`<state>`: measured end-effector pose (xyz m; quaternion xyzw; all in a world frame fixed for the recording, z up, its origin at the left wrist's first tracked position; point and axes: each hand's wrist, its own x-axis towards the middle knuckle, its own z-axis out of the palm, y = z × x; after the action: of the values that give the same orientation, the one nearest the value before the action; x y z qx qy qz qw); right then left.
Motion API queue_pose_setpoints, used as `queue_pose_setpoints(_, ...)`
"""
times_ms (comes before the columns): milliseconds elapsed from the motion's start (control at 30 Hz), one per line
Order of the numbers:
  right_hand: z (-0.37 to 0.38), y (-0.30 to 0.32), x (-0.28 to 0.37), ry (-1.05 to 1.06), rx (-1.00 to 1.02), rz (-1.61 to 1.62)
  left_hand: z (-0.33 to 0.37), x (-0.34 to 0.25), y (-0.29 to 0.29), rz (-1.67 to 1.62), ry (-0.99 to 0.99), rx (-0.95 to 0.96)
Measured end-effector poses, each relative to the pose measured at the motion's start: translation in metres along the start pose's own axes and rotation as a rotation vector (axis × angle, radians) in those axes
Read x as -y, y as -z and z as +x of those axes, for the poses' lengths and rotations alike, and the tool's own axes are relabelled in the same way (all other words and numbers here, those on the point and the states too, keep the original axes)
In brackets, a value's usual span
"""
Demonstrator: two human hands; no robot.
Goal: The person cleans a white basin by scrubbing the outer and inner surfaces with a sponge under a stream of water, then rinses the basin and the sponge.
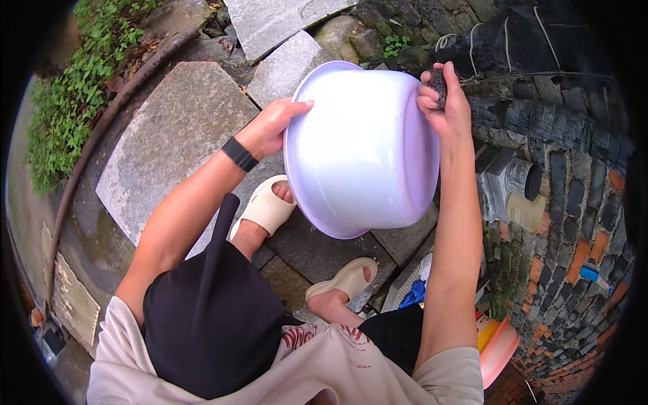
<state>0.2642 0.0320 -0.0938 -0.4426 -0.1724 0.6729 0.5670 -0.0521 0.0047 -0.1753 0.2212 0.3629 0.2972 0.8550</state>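
Basin (368, 145) tilts sideways, rim (291, 169) in the left grip (272, 126).

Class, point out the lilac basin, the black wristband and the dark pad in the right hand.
Lilac basin (358, 150): head view, outer wall.
Black wristband (239, 154): head view, outer face.
Dark pad (438, 86): head view, visible part.

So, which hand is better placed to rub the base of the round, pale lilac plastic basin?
Probably the right hand: it holds a dark, rough pad beside the base, whereas the left hand grips the rim.
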Motion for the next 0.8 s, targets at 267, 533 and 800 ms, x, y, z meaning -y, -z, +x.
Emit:
queue_pose_setpoints(267, 0.008, -0.004, 0.009, 0.028, -0.055, -0.077, -0.011, 0.002, -0.020, 0.046, -0.025, -0.052)
queue_pose_setpoints(533, -0.004, -0.014, 0.030, 0.147, -0.036, -0.028, -0.011, -0.004, -0.031, -0.097, -0.012, -0.011)
queue_pose_setpoints(800, -0.061, -0.023, 0.031, 0.410, -0.146, -0.534, -0.015, -0.008, -0.071, 0.010, -0.204, 0.035)
